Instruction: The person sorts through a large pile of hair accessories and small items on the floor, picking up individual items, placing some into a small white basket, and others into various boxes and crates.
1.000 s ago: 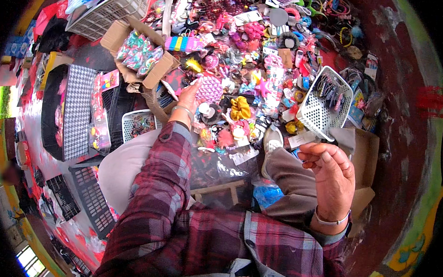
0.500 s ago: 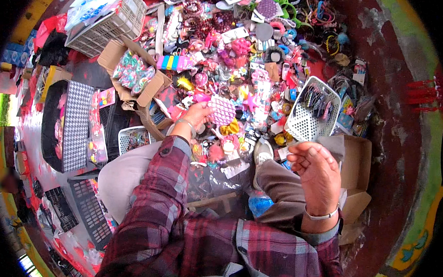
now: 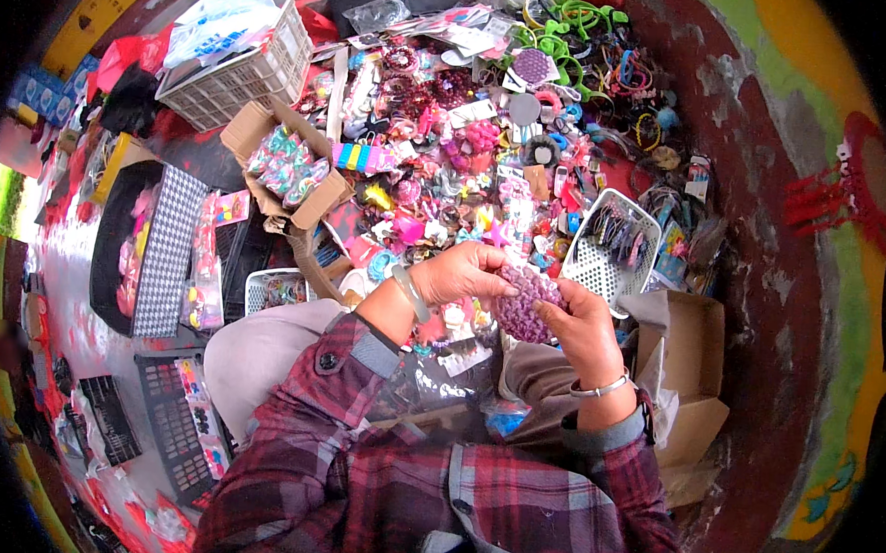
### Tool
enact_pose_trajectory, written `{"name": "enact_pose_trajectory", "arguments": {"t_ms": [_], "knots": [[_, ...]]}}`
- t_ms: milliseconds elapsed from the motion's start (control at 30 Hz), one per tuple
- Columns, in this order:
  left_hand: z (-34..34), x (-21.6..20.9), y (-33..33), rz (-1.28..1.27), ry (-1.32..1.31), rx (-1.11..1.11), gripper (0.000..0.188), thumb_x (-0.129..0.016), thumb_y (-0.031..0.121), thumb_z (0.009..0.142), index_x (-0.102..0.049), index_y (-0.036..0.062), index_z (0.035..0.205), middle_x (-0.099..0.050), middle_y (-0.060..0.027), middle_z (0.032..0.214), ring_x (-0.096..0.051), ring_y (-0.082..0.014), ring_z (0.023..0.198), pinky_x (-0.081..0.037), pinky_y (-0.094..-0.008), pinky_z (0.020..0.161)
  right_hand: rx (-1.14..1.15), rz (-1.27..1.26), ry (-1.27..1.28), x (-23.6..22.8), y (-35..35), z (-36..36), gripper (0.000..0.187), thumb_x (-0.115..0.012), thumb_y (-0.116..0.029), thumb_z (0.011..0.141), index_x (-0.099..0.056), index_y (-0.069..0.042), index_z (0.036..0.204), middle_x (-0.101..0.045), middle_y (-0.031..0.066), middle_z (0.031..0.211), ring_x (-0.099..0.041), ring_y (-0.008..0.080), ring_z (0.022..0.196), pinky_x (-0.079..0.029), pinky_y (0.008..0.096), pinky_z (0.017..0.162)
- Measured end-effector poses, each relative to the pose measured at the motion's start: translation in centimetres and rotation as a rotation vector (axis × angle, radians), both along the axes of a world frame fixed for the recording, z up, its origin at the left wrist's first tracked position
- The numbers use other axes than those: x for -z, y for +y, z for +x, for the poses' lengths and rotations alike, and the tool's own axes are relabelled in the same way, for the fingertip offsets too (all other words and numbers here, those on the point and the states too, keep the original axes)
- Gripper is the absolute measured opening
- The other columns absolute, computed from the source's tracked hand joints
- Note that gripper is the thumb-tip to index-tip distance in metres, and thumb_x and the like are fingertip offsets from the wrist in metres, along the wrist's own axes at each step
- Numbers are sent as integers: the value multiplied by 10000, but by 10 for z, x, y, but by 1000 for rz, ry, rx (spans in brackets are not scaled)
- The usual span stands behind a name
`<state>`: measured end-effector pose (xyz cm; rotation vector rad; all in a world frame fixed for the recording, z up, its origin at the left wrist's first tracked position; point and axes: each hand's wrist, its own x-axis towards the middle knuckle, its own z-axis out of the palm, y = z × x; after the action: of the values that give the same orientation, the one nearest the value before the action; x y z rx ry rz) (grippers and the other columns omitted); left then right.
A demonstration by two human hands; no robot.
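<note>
Beyond the fingers (image 3: 479,259), leftward, stands an open brown cardboard box (image 3: 324,196); rightward, a white perforated plastic basket (image 3: 597,273). The left hand (image 3: 457,276) and right hand (image 3: 591,336) have fingers clamped on opposite edges of a bumpy, roundish purple fabric-like piece (image 3: 528,306) between them.

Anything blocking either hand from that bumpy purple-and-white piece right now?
Nothing visible does: the left hand and the right hand both already grip the bumpy purple-and-white piece at its edges. The white perforated basket lies beyond the right hand, not between either hand and the piece.
</note>
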<state>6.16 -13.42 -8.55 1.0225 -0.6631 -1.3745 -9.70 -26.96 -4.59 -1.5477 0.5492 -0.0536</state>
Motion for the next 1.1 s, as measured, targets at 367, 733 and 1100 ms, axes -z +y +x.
{"name": "enact_pose_trajectory", "arguments": {"t_ms": [367,733,1100], "knots": [[78,197,134,496,1,-1008,141,-540,129,859,-592,49,962,-656,-106,895,-638,-184,781,-505,-304,608,484,417,-298,-9,-28,-8,149,-573,-73,864,-584,-43,1009,-640,38,917,-624,131,788,-513,268,662],[-35,401,155,1203,-237,-526,441,-628,311,762,-591,-13,1059,-641,-171,934,-621,-269,844,-478,-377,709,489,504,-247,-21,-1,6,246,-521,-53,877,-537,1,1116,-620,90,1039,-612,173,915,-500,318,807],[-19,348,107,970,663,-939,460,-691,401,758,-521,158,1110,-556,-18,1082,-499,-198,1023,-386,-437,865,531,553,-128,-16,-6,13,251,-515,-42,871,-556,10,1114,-628,115,1056,-621,191,940,-513,337,819]]}}
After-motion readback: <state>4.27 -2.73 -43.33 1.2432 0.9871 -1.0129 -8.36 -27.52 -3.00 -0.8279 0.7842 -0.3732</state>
